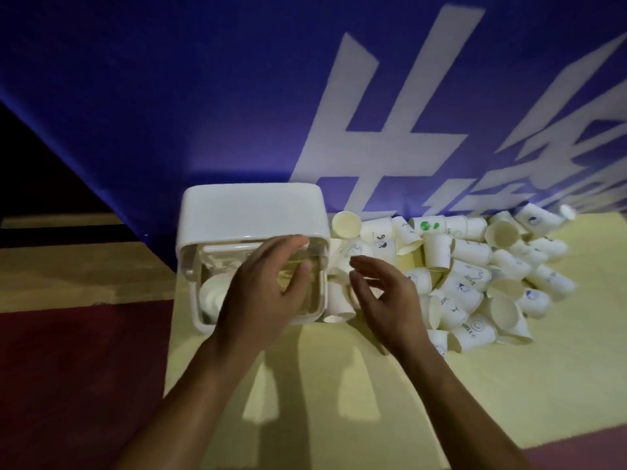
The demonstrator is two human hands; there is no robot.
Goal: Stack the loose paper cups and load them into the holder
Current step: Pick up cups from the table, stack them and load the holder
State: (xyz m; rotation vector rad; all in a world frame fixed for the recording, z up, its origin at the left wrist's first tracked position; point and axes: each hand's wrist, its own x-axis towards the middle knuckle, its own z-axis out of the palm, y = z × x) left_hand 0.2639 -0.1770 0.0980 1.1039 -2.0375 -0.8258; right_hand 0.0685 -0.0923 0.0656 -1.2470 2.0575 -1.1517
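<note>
A white cup holder (252,212) with a clear front panel stands at the back left of a pale yellow mat (305,385). White cups show dimly inside it, low on its left side. My left hand (264,293) lies over the clear panel with fingers spread and straight, holding nothing. Just right of the holder, my right hand (383,296) hovers with relaxed, slightly bent fingers, empty. A pile of several loose white paper cups (468,276), some printed with small drawings, spreads to the right, mostly lying on their sides. A few cups lean against the holder's right wall.
A blue banner (203,96) with large white characters rises right behind the holder and the cups. Dark red floor (68,368) lies left of the mat and at the bottom right corner. The scene is dim, with shadows of my arms on the mat.
</note>
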